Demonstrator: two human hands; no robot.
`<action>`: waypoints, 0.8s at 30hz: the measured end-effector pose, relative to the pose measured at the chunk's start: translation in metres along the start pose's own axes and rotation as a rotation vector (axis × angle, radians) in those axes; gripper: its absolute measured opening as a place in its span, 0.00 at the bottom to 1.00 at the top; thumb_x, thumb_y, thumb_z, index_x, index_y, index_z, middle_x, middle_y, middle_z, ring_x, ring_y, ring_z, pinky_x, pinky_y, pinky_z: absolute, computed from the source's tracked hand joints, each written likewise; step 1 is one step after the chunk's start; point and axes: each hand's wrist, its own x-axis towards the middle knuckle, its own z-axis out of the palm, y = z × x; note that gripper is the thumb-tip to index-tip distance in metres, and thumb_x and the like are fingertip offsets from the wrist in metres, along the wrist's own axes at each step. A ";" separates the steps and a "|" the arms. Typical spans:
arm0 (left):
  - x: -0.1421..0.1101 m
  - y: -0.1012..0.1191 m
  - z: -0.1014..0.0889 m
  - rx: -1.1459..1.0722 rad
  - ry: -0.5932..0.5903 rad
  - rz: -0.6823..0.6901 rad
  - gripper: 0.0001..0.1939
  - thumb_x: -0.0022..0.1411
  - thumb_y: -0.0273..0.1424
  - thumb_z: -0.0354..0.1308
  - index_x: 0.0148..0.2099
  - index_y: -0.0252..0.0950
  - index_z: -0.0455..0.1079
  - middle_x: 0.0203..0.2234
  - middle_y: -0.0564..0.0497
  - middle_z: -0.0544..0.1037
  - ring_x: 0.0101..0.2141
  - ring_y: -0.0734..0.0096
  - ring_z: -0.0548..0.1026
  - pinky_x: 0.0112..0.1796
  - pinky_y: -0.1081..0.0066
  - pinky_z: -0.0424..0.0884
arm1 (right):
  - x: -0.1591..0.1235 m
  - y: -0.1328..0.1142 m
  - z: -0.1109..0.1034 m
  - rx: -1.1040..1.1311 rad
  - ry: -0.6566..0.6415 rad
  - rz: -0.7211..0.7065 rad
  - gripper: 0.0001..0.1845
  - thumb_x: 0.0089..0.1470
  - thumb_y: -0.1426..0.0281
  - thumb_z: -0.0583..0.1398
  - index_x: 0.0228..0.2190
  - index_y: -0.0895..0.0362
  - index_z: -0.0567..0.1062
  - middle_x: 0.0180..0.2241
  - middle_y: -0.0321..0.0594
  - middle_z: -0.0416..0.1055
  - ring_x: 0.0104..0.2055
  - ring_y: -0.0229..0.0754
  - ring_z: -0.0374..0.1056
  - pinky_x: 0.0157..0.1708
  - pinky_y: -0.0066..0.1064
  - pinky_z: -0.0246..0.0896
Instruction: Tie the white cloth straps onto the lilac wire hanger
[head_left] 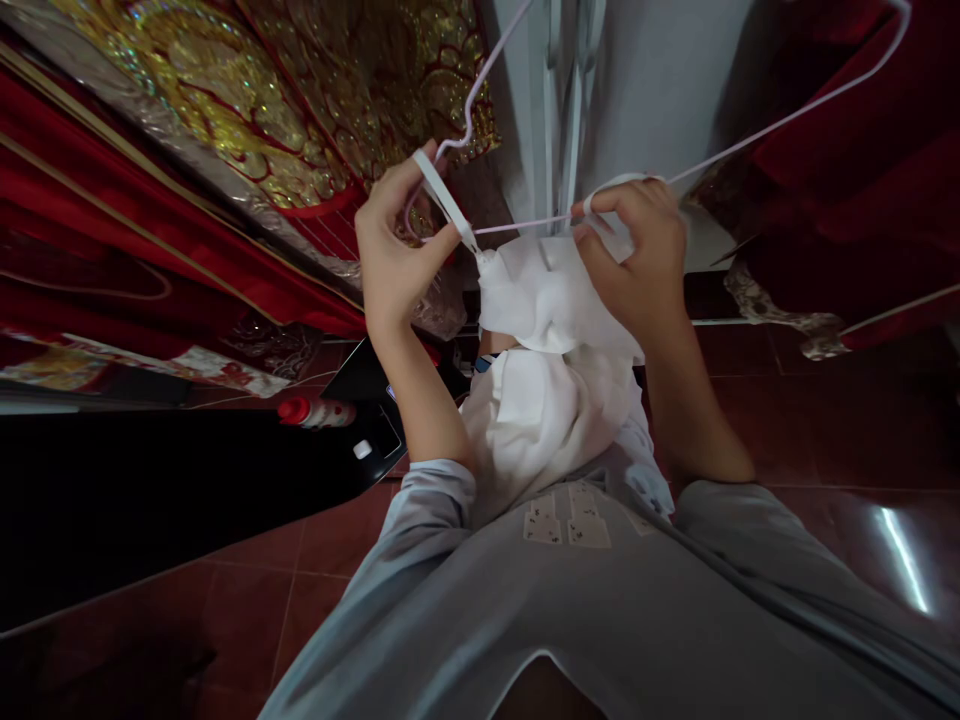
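left hand grasps 1 flat white fabric strap; right hand grasps a 2nd white strap; thin pale-pink wire hanger spans between them; soft white cloth garment hangs below, centre

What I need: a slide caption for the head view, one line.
Left fingers and right fingers hold straps of a white garment at a pink hanger.

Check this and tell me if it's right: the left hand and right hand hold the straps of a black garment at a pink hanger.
Not quite: the head view shows a white garment, not a black one. The left hand and right hand do hold its straps at a pink hanger.
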 end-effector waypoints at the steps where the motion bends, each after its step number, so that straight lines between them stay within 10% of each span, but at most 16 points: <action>1: 0.002 0.002 0.003 0.056 -0.041 0.023 0.09 0.68 0.22 0.65 0.44 0.44 0.74 0.41 0.53 0.77 0.57 0.57 0.65 0.56 0.62 0.65 | 0.000 0.000 0.001 -0.006 0.010 -0.004 0.04 0.55 0.69 0.57 0.33 0.47 0.71 0.36 0.32 0.75 0.43 0.45 0.69 0.59 0.47 0.57; 7: 0.017 0.004 0.016 0.317 -0.363 0.214 0.25 0.58 0.02 0.62 0.39 0.40 0.74 0.32 0.55 0.69 0.36 0.65 0.64 0.46 0.70 0.64 | 0.000 0.002 0.003 -0.012 0.053 -0.018 0.02 0.54 0.70 0.58 0.32 0.49 0.70 0.34 0.35 0.74 0.42 0.46 0.68 0.56 0.47 0.58; 12: 0.027 0.006 0.016 -0.015 -0.049 -0.128 0.24 0.64 0.04 0.51 0.33 0.40 0.69 0.28 0.50 0.71 0.38 0.56 0.70 0.39 0.64 0.66 | 0.000 0.004 0.003 -0.020 0.054 -0.001 0.04 0.54 0.69 0.57 0.31 0.46 0.69 0.35 0.33 0.74 0.43 0.46 0.68 0.60 0.47 0.56; 15: 0.035 0.011 0.013 -0.026 -0.071 -0.231 0.24 0.67 0.05 0.46 0.33 0.40 0.68 0.28 0.50 0.72 0.39 0.56 0.70 0.39 0.65 0.68 | -0.001 0.003 0.003 -0.008 0.060 0.005 0.04 0.54 0.68 0.56 0.31 0.44 0.69 0.35 0.33 0.74 0.43 0.48 0.68 0.58 0.49 0.57; 24: 0.026 -0.013 0.016 0.055 -0.034 0.191 0.18 0.73 0.12 0.56 0.32 0.36 0.68 0.24 0.54 0.67 0.28 0.72 0.68 0.26 0.76 0.64 | -0.004 0.004 0.007 0.046 0.028 -0.039 0.06 0.55 0.69 0.57 0.34 0.44 0.71 0.36 0.34 0.74 0.44 0.47 0.68 0.60 0.48 0.56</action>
